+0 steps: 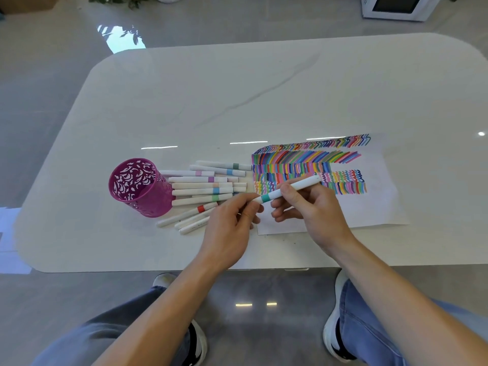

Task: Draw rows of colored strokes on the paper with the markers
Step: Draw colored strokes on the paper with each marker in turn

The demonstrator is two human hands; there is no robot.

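Note:
A white marker with a teal band (301,185) is held level above the paper's left edge. My right hand (314,212) grips its barrel, and my left hand (232,223) pinches its capped near end by the teal band. The white paper (375,196) lies on the table and carries several rows of colored strokes over its upper part. Several more white markers (203,191) with colored bands lie in a loose pile to the left of the paper.
A magenta perforated pen cup (140,187) stands left of the marker pile. The white marble table (237,96) has rounded corners and its near edge runs just below my hands. My knees and shoes show under the table edge.

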